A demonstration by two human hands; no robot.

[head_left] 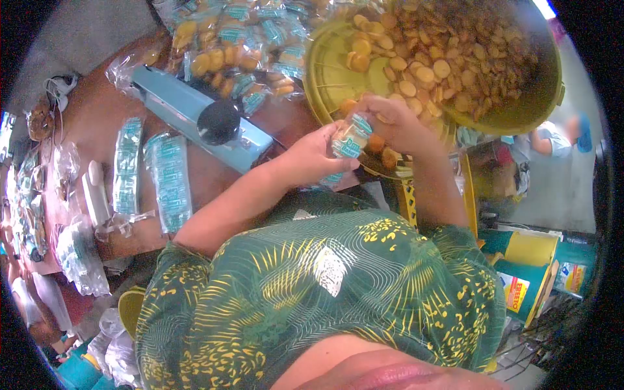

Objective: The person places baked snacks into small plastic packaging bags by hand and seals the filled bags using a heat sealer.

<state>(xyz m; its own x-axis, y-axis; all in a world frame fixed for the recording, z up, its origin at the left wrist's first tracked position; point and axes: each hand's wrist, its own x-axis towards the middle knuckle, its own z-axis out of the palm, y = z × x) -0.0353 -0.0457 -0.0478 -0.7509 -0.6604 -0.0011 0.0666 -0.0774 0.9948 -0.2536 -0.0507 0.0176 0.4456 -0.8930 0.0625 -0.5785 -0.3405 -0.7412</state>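
Note:
My left hand (pixel 313 155) is closed around a small clear plastic packet (pixel 350 140) with teal print, and something pale shows inside it. Beside the packet's upper edge is my right hand (pixel 400 123), its fingers curled in; what they pinch, if anything, is hidden. Both hands are over the near rim of a big yellow tub (pixel 320 71) of round golden-brown biscuits (pixel 426 75). Another teal-printed packet (pixel 333 179) shows below my left hand.
Left of my hands, a blue bag sealer (pixel 172 97) lies across the brown table (pixel 84 140). Stacks of flat printed packets (pixel 168 179) are nearby. Filled biscuit packets (pixel 240 45) pile up at the back. Teal and yellow containers (pixel 520 283) stand at the right; another person (pixel 552 140) is beyond.

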